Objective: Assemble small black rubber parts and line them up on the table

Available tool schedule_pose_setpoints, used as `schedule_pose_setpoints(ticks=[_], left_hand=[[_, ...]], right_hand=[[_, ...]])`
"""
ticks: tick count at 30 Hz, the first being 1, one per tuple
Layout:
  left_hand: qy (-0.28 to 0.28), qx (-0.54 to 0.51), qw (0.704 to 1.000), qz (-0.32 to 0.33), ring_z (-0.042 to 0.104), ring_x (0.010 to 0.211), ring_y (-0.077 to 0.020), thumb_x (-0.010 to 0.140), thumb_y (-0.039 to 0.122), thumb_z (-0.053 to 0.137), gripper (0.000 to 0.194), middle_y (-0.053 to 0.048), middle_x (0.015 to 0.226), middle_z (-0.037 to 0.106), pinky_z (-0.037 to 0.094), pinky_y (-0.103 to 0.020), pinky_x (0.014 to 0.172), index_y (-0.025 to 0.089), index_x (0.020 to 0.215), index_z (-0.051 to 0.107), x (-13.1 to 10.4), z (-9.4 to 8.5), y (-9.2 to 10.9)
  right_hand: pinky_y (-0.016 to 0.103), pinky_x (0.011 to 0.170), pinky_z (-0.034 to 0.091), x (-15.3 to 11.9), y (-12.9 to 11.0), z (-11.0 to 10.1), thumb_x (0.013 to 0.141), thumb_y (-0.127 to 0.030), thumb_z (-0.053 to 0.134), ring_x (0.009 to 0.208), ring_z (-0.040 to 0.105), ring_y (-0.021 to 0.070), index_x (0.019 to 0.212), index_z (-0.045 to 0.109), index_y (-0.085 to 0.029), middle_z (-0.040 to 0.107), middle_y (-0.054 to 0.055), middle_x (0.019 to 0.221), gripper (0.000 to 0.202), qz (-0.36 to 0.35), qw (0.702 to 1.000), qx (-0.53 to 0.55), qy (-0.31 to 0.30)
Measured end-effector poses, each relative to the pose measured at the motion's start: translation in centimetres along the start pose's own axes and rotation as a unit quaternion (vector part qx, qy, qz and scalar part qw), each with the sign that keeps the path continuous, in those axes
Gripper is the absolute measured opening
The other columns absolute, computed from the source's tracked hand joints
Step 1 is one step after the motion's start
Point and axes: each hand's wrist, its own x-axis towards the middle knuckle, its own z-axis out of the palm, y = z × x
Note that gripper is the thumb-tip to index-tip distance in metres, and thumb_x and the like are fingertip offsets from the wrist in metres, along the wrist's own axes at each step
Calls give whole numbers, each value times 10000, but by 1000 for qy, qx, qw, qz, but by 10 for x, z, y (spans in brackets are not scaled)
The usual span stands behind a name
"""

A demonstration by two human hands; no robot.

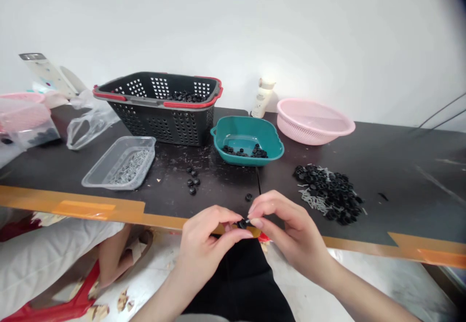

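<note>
Black plastic ring (242, 223) sits pinched between left hand (204, 242) and right hand (287, 230). Beyond the right hand lies a heap of rings (327, 191).

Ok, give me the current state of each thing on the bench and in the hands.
left hand: pinching a small black part
right hand: pinching the same part
teal bowl: a few black parts inside
black basket: upright, black parts inside
clear tray: holds metal pins
pink basin: upright, contents unclear
loose pile: black parts and pins, mixed
</note>
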Motion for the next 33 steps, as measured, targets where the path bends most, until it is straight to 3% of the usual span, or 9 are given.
schedule_pose_setpoints(ticks=[11,14,18,20,21,24,26,29,33], left_hand=[[0,-19,1000,-17,675,561,-119,807,354,762,183,8,657,735,529,-189,563,190,737,722,0,1,0],[-8,-53,996,-66,674,560,-121,776,302,795,144,10,658,739,529,-192,568,194,713,725,-1,3,-2],[-26,-148,974,-167,637,519,-111,728,243,818,122,26,594,689,513,-180,523,192,687,715,-11,9,-9],[-28,-177,963,-200,625,520,-107,722,219,809,91,30,597,676,517,-179,527,194,742,723,-16,11,-14],[-27,-181,961,-207,631,537,-109,728,206,798,106,28,622,684,526,-182,543,201,813,735,-18,12,-16],[-38,-152,971,-182,665,629,-119,774,173,746,308,7,753,717,551,-199,610,246,1073,735,-19,8,-22],[-56,-110,984,-130,660,644,-112,831,149,684,300,-2,792,708,545,-198,624,268,1100,742,-17,4,-25],[-70,-61,994,-55,653,655,-110,879,124,628,233,-15,817,703,531,-200,638,255,1003,775,-14,-1,-28],[-64,-21,997,-30,663,707,-127,880,140,646,265,-9,826,702,539,-214,687,273,1088,743,-14,-1,-30]], right_hand=[[331,703,506,-4,4,9,920,-154,607,793,625,197,872,629,-243,669,37,839,104,-39,998,-42,-6],[323,696,504,-3,2,10,914,-143,609,784,628,188,874,654,-234,678,40,840,109,-39,999,-35,-14],[298,668,512,-3,6,10,877,-192,680,738,646,174,795,734,-232,696,30,781,106,36,997,59,-42],[299,670,522,-5,16,5,852,-225,715,733,645,168,871,776,-249,709,33,819,68,66,990,110,-62],[303,670,529,-5,22,1,847,-244,720,728,638,162,979,775,-264,712,37,861,144,82,986,128,-73],[332,697,545,-3,48,-15,835,-296,721,730,612,157,1301,620,-283,705,50,989,477,153,982,84,-68],[365,731,541,-1,66,-22,797,-299,745,770,603,181,1309,590,-258,702,61,1013,536,181,982,-40,-33],[401,780,525,4,84,-21,753,-258,769,825,598,221,1126,672,-245,695,52,945,385,155,973,-169,-21],[398,809,522,9,90,-9,804,-248,725,886,627,243,942,718,-237,707,48,906,140,122,980,-151,-50]])
